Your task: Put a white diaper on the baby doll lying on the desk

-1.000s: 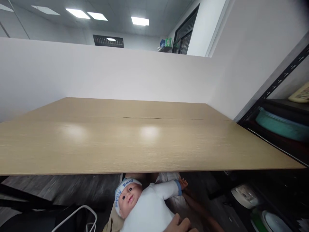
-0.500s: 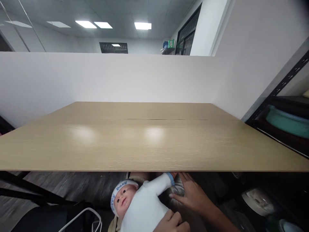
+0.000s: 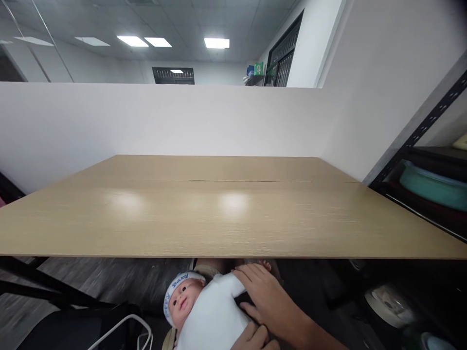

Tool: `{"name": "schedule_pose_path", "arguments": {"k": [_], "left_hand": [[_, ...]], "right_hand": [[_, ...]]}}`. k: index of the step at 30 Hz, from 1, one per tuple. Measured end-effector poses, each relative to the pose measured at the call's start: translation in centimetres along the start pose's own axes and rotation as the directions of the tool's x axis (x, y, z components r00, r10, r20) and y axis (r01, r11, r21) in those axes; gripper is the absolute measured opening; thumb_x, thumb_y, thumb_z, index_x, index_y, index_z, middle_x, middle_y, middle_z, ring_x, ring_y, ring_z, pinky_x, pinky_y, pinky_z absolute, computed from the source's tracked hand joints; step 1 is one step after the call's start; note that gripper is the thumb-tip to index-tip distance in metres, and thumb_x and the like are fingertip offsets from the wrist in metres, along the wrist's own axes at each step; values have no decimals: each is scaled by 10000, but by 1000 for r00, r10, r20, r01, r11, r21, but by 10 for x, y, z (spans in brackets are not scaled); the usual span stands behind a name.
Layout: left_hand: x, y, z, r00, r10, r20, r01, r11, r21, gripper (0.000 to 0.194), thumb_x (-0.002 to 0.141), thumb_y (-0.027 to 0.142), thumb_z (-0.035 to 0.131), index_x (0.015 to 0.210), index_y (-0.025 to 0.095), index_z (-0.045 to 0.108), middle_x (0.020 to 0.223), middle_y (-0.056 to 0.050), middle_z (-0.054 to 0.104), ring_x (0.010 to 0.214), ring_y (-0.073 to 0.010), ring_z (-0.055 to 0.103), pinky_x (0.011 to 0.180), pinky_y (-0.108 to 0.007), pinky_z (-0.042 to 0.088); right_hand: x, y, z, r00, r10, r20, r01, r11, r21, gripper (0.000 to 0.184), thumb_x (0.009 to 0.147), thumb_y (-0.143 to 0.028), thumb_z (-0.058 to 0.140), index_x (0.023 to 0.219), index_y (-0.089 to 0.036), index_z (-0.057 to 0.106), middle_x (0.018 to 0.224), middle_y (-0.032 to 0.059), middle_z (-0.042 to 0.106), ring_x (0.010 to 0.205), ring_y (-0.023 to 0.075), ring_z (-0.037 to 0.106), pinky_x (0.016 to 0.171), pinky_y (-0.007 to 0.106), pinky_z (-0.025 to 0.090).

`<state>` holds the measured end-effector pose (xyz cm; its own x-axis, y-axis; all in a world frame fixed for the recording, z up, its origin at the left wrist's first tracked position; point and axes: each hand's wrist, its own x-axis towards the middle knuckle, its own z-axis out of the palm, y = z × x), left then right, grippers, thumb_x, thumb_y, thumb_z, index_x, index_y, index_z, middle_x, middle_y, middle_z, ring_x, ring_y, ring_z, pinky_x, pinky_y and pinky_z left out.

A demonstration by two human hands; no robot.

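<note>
A baby doll [image 3: 207, 316] in a white suit and a white cap with blue letters lies just below the near edge of the wooden table [image 3: 226, 218]. My right hand [image 3: 272, 304] comes in from the lower right. Its fingers are stretched out and lie over the doll's raised arm and chest. The doll's small hand [image 3: 266, 265] peeks out beyond my fingertips. My left hand [image 3: 255, 339] is at the bottom edge, fingers curled against the doll's torso; most of it is cut off by the frame.
A white partition wall stands behind the table. A black metal shelf [image 3: 419, 136] on the right holds a teal basin [image 3: 434, 187], with bowls [image 3: 388, 301] lower down. A white wire frame [image 3: 124, 330] and a dark floor lie at the lower left.
My right hand has moved left from beside the doll's arm onto the arm and chest. The doll's arm is now mostly covered. The doll has shifted slightly left.
</note>
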<state>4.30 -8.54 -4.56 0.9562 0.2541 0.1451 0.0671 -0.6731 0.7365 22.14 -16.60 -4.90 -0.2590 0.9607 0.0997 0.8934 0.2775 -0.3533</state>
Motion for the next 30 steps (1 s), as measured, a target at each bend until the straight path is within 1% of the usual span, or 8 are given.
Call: {"name": "schedule_pose_path", "arguments": {"k": [3,7,12,14,16,19,23,30], "left_hand": [[-11,10,6,1000,6,19,-6,1000,8,309,1056,426,659,1299,237,689,1369,-109,681,1147,-239,687,991,-447,615],[-28,19,9,1000,10,19,-10,1000,5,312,1068,438,639,1289,225,695,1364,-108,688,1137,-237,698,989,-441,623],[-30,10,-34,1000,2,-31,-2,1000,-7,496,970,738,565,1197,358,789,1098,-53,791,1105,-294,727,872,-425,652],[-28,10,-56,987,-29,-160,23,999,-36,551,849,814,636,1173,402,807,992,-67,803,1098,-350,730,839,-479,660],[-28,15,-70,931,-70,-359,42,996,-85,607,740,824,724,1183,419,810,953,-98,806,1097,-401,725,844,-554,655],[-35,32,-73,844,-96,-527,36,992,-123,662,703,820,755,1231,422,796,1000,-132,807,1147,-445,704,889,-630,632],[-49,60,-59,808,-89,-582,9,990,-139,678,740,844,725,1237,388,791,1044,-151,795,1174,-455,696,914,-640,621],[-48,115,-43,762,-109,-639,-103,953,-286,588,860,815,671,1112,300,799,947,-146,771,1020,-387,745,862,-537,649]], "right_hand": [[28,-3,6,982,-66,176,79,995,-68,376,875,-196,663,1250,-172,646,1240,122,726,1138,328,669,981,446,538],[45,-17,-3,966,-137,217,163,981,-106,285,864,-222,617,1145,-174,621,1170,121,719,1028,311,693,869,408,541],[27,-52,-47,988,-121,96,97,971,217,386,790,-196,597,1174,-231,616,1182,59,718,1021,273,696,870,366,513],[12,-58,-65,997,-78,-21,79,892,446,507,710,-133,567,1199,-253,626,1166,23,728,1026,242,694,880,336,503],[-4,-55,-76,988,23,-154,77,787,613,542,672,-111,528,1181,-259,641,1084,-2,735,968,215,683,849,309,496],[-19,-39,-84,917,255,-308,57,678,733,393,767,-173,548,1139,-253,648,1023,2,735,891,211,650,797,303,492],[-19,-13,-84,791,512,-335,12,535,845,355,837,-321,621,1185,-248,628,1184,39,734,993,249,655,769,307,500],[10,24,-71,691,665,-283,-8,398,917,416,785,-370,678,1185,-259,645,1207,57,763,1034,298,696,783,354,553]]}}
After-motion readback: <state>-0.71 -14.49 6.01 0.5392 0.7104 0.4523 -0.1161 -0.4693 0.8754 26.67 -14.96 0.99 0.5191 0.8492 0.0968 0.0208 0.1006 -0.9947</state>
